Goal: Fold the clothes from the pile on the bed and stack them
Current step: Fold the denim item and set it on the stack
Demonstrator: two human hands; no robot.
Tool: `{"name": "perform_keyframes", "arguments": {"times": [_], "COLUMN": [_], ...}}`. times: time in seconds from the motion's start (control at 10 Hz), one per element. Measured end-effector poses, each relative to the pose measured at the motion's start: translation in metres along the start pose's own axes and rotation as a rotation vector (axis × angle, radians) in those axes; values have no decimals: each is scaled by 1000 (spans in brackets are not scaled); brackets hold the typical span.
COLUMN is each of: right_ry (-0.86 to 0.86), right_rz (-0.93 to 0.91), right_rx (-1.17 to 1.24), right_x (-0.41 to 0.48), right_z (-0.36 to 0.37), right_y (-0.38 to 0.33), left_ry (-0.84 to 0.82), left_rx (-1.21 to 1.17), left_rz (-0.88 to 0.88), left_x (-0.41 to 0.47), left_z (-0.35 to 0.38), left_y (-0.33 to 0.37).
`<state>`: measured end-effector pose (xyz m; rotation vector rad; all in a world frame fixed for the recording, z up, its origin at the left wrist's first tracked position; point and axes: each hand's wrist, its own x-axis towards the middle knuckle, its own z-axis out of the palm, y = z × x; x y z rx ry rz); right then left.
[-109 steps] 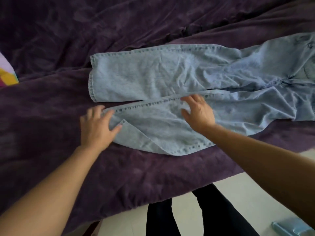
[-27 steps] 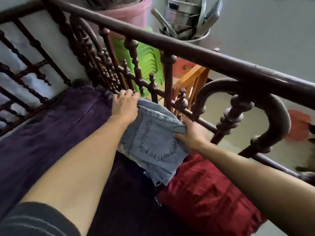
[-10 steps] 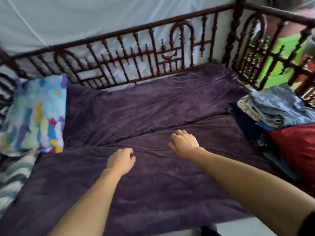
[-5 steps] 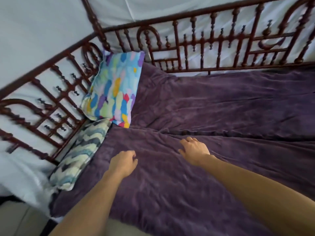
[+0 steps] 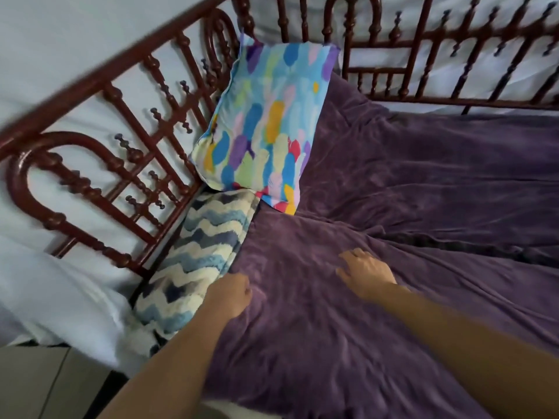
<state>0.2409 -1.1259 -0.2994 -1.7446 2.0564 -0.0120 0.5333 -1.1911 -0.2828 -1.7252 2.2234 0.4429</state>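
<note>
Head view, items. Bed (image 5: pixel 348 352): fills the frame, covered by a creased purple blanket (image 5: pixel 453 176); dark red turned-wood rails (image 5: pixel 106 74) on two sides. Left hand (image 5: pixel 233 294): grip loosely curled, holding nothing, just beside a blue-and-cream wavy cushion (image 5: pixel 199 261). Right hand (image 5: pixel 367 272): grip spread, palm down over the blanket. Multicoloured pillow (image 5: pixel 269 116): propped in the rail corner, above the cushion.
</note>
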Motion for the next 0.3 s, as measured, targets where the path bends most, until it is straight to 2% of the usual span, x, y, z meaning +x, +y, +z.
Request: {"name": "perform_keyframes", "arguments": {"times": [0.2, 0.3], "right_ry": [-82, -3], "right_rz": [91, 92], "right_rx": [55, 130], "right_x": [56, 76], "right_z": [26, 20], "right_y": [-74, -100], "left_ry": [-92, -102], "left_rx": [40, 51], "left_rz": [31, 22], "left_x": [67, 89], "left_z": [8, 18], "left_y": [-85, -108]}}
